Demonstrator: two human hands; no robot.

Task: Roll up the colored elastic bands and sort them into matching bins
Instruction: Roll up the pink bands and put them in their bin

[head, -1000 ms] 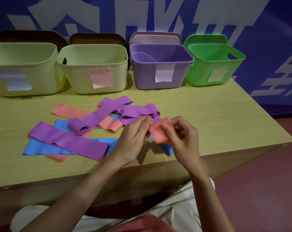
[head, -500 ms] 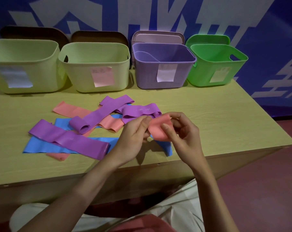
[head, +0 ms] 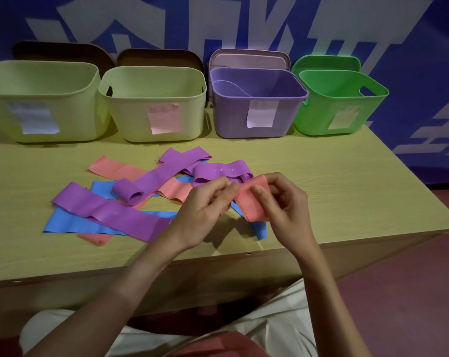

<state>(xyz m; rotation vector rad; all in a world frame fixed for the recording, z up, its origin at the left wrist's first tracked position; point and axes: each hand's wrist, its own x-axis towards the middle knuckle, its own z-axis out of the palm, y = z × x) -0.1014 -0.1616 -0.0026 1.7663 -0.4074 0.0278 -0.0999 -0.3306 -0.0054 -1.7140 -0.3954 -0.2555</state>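
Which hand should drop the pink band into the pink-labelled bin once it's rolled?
Probably left. Both hands pinch the pink band, but the left hand is on the side of the pink-labelled bin, which stands up and left of both. The right hand would have to cross over it.

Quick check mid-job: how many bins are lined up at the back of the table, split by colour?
Pale yellow-green bins: 2
Purple bin: 1
Bright green bin: 1
Total: 4
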